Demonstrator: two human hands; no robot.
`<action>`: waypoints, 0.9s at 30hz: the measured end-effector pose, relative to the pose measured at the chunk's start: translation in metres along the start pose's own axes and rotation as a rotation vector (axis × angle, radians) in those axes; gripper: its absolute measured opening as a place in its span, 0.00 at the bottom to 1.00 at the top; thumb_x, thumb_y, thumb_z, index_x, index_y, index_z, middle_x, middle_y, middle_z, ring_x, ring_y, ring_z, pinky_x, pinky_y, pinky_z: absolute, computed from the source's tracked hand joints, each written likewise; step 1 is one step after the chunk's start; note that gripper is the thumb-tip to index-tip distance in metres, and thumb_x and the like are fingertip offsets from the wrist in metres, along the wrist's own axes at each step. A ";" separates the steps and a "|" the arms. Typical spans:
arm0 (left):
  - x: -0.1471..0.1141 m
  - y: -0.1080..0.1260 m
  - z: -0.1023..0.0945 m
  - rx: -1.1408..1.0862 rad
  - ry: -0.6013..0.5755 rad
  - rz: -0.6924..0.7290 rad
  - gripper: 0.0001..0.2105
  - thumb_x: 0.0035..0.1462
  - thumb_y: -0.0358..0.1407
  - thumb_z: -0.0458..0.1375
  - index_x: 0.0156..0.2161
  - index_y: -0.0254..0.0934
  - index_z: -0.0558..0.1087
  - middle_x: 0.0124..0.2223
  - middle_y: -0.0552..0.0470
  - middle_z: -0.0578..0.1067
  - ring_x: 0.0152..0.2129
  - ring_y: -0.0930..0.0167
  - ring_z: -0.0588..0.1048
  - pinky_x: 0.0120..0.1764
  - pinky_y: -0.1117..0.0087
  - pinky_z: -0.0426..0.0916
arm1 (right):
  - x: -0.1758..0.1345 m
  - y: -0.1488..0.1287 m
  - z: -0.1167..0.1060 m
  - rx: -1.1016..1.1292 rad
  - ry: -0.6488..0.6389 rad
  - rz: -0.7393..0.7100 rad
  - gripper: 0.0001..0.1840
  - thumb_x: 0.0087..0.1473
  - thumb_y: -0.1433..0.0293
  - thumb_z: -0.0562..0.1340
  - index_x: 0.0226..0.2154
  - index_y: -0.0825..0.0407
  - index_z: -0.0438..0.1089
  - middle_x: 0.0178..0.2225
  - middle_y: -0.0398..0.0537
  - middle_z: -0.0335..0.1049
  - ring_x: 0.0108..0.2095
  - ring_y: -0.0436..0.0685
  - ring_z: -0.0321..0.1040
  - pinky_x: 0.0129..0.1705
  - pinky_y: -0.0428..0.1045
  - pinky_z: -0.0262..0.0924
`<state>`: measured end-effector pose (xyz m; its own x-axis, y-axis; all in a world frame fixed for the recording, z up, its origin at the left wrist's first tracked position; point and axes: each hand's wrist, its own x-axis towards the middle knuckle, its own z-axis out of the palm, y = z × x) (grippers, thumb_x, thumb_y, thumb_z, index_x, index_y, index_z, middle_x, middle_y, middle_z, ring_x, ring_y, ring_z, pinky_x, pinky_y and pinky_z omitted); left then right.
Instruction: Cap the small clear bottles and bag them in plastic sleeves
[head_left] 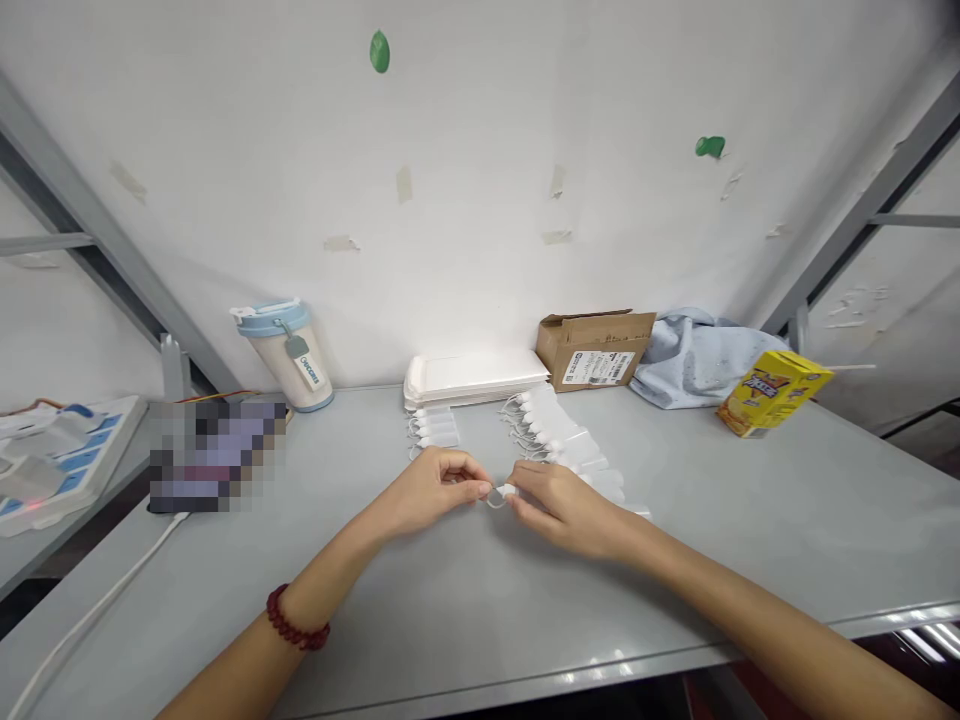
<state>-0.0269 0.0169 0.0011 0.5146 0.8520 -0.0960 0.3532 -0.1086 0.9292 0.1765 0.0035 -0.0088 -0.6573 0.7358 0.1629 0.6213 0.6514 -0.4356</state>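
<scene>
Head view: left hand [444,490] pinching cord [495,505], right hand [559,505] gripping white piece [508,490] over desk [435,620]; similar white tags [551,420] lying beyond in two groups, this one seemingly pending, total remaining unclear.

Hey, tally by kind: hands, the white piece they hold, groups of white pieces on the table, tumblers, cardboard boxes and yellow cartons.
Left hand and right hand: 2
Held white piece: 1
Left group and right group of white pieces: 2
Tumbler: 1
Cardboard box: 1
Yellow carton: 1
Total: 8
</scene>
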 end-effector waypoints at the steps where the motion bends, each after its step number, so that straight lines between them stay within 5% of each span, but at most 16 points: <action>1: 0.000 0.000 0.001 -0.003 0.010 0.005 0.09 0.50 0.39 0.57 0.31 0.34 0.74 0.26 0.53 0.72 0.25 0.74 0.68 0.30 0.74 0.62 | 0.000 0.000 0.001 -0.005 0.001 -0.002 0.13 0.59 0.69 0.49 0.25 0.54 0.60 0.25 0.45 0.60 0.25 0.50 0.56 0.28 0.46 0.50; 11: -0.004 0.000 0.009 0.004 -0.022 -0.025 0.07 0.49 0.36 0.56 0.28 0.33 0.73 0.25 0.52 0.73 0.23 0.73 0.69 0.29 0.73 0.64 | -0.003 -0.004 0.002 -0.059 -0.060 -0.050 0.14 0.61 0.68 0.48 0.28 0.55 0.63 0.28 0.47 0.62 0.26 0.50 0.58 0.28 0.47 0.51; 20: -0.003 0.005 -0.004 0.190 -0.017 -0.027 0.09 0.43 0.36 0.60 0.32 0.34 0.73 0.31 0.51 0.75 0.29 0.70 0.70 0.34 0.71 0.65 | -0.003 0.001 0.007 -0.186 0.034 -0.024 0.12 0.60 0.68 0.49 0.32 0.55 0.64 0.31 0.48 0.62 0.22 0.49 0.54 0.24 0.46 0.47; 27: -0.004 0.006 -0.002 0.215 0.001 -0.016 0.11 0.50 0.42 0.55 0.29 0.34 0.72 0.27 0.53 0.73 0.25 0.71 0.70 0.29 0.72 0.63 | -0.001 0.003 0.011 -0.186 0.079 -0.059 0.10 0.59 0.69 0.51 0.37 0.55 0.65 0.32 0.48 0.62 0.25 0.50 0.58 0.26 0.46 0.51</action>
<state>-0.0287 0.0140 0.0073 0.5066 0.8551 -0.1099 0.5204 -0.2016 0.8298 0.1742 0.0027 -0.0203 -0.6638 0.7029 0.2557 0.6556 0.7113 -0.2533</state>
